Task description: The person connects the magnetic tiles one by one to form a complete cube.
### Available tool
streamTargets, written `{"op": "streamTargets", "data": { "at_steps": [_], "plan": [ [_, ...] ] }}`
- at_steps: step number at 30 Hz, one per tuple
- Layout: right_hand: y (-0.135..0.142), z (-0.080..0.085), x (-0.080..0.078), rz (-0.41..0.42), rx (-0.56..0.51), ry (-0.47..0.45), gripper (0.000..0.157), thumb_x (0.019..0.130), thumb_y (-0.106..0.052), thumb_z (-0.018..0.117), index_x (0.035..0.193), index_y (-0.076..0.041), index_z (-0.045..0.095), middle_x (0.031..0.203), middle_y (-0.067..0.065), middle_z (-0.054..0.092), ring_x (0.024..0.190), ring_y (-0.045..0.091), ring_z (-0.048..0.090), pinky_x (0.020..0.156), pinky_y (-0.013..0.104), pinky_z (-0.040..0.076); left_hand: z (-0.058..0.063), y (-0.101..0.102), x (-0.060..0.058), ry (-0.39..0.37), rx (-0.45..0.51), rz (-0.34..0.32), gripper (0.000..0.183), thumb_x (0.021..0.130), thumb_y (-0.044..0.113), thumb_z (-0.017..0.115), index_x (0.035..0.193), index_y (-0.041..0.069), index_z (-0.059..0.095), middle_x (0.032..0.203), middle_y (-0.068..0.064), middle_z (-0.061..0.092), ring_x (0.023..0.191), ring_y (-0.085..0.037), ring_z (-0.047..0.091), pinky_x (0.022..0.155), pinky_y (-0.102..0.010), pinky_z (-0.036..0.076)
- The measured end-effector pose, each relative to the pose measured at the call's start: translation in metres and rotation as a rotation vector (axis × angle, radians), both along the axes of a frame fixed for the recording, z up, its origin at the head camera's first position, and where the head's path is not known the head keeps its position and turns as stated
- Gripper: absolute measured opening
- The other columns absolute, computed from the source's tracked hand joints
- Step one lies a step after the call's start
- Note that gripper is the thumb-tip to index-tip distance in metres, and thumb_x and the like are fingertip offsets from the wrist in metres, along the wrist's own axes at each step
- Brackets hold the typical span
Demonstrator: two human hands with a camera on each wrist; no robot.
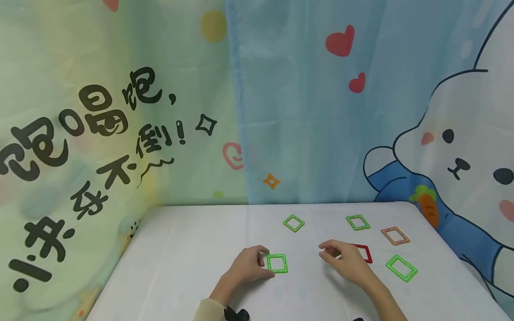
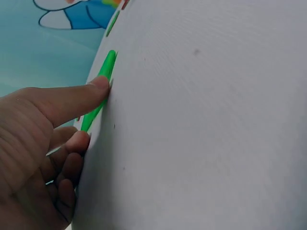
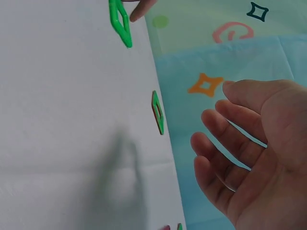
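Note:
My left hand (image 1: 250, 264) pinches the left side of a green square frame (image 1: 285, 263) on the white table. In the left wrist view, the thumb presses along the edge of this green frame, and a fingertip touches its lower end. To the right, my right hand (image 1: 343, 259) hovers above the table with loosely bent fingers and holds nothing. A red square frame (image 1: 369, 253) lies behind it, partly hidden by that hand. In the right wrist view, the right hand's fingers (image 3: 213, 124) are spread apart, with a shadow on the cloth beside them.
Toward the back lie one green frame (image 1: 289, 227) in the middle and another green frame (image 1: 362, 228) farther right. An orange frame (image 1: 387, 237) and a larger green frame (image 1: 407, 262) are on the right. A printed curtain (image 1: 289, 133) hangs behind the white table (image 1: 180, 249).

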State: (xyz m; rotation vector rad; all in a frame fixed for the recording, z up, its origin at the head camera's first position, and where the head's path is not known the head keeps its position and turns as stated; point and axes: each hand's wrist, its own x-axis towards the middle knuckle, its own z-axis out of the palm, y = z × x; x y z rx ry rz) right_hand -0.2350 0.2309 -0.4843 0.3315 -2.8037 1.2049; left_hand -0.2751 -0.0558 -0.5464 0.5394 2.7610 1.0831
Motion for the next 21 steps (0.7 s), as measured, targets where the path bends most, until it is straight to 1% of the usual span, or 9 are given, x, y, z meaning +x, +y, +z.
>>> {"op": "streamTargets", "data": {
  "at_steps": [3, 5, 8, 11, 15, 18, 21],
  "plan": [
    [-0.005, -0.004, -0.001, -0.011, -0.002, -0.010, 0.019, 0.090, -0.013, 0.070, 0.106, -0.003, 0.069, 0.084, -0.003, 0.065, 0.079, 0.014, 0.060, 0.067, 0.028, 0.049, -0.001, -0.003, 0.003, 0.004, 0.015, 0.002, 0.065, 0.069, 0.031, 0.089, 0.122, 0.003, 0.063, 0.067, 0.010, 0.054, 0.058, -0.005, 0.045, 0.057, -0.024, 0.039],
    [-0.010, -0.006, -0.004, -0.024, -0.005, -0.017, 0.018, 0.089, -0.013, 0.070, 0.105, -0.003, 0.070, 0.084, -0.002, 0.065, 0.079, 0.015, 0.058, 0.067, 0.029, 0.048, -0.003, -0.005, 0.004, 0.009, 0.017, 0.002, 0.063, 0.070, 0.031, 0.088, 0.120, 0.003, 0.064, 0.067, 0.009, 0.053, 0.058, -0.005, 0.045, 0.056, -0.024, 0.038],
    [-0.021, -0.008, -0.013, -0.061, 0.006, -0.019, 0.018, 0.088, -0.013, 0.070, 0.103, -0.003, 0.070, 0.084, 0.000, 0.064, 0.078, 0.016, 0.057, 0.066, 0.031, 0.048, -0.007, -0.007, 0.003, 0.017, 0.021, 0.007, 0.059, 0.070, 0.031, 0.088, 0.117, 0.004, 0.066, 0.067, 0.010, 0.053, 0.058, -0.005, 0.045, 0.056, -0.024, 0.038],
    [-0.028, -0.009, -0.027, -0.090, 0.024, 0.000, 0.019, 0.087, -0.013, 0.071, 0.102, -0.001, 0.070, 0.083, 0.002, 0.064, 0.077, 0.018, 0.058, 0.064, 0.032, 0.048, -0.010, -0.009, 0.003, 0.018, 0.041, 0.015, 0.057, 0.069, 0.030, 0.089, 0.116, 0.004, 0.067, 0.067, 0.009, 0.053, 0.059, -0.005, 0.045, 0.056, -0.024, 0.039],
    [-0.032, -0.011, -0.048, -0.107, 0.061, 0.021, 0.025, 0.087, -0.015, 0.072, 0.104, 0.002, 0.068, 0.085, 0.007, 0.066, 0.079, 0.024, 0.061, 0.064, 0.037, 0.049, -0.007, -0.007, 0.006, 0.013, 0.048, 0.027, 0.058, 0.069, 0.029, 0.088, 0.117, 0.005, 0.067, 0.068, 0.009, 0.054, 0.059, -0.005, 0.045, 0.056, -0.023, 0.039],
    [-0.035, -0.016, -0.065, -0.138, 0.088, -0.002, 0.033, 0.086, -0.018, 0.072, 0.109, 0.004, 0.065, 0.091, 0.012, 0.066, 0.082, 0.028, 0.061, 0.068, 0.042, 0.049, -0.002, -0.006, 0.009, 0.015, 0.031, 0.033, 0.058, 0.069, 0.031, 0.088, 0.117, 0.006, 0.067, 0.068, 0.010, 0.054, 0.058, -0.005, 0.045, 0.055, -0.023, 0.038],
    [-0.039, -0.024, -0.081, -0.168, 0.114, -0.037, 0.042, 0.084, -0.023, 0.074, 0.115, 0.004, 0.063, 0.094, 0.013, 0.066, 0.083, 0.028, 0.060, 0.071, 0.044, 0.048, 0.001, -0.005, 0.011, 0.025, 0.002, 0.041, 0.057, 0.069, 0.032, 0.088, 0.117, 0.008, 0.068, 0.067, 0.011, 0.053, 0.058, -0.004, 0.045, 0.054, -0.023, 0.037]
  ]
}}
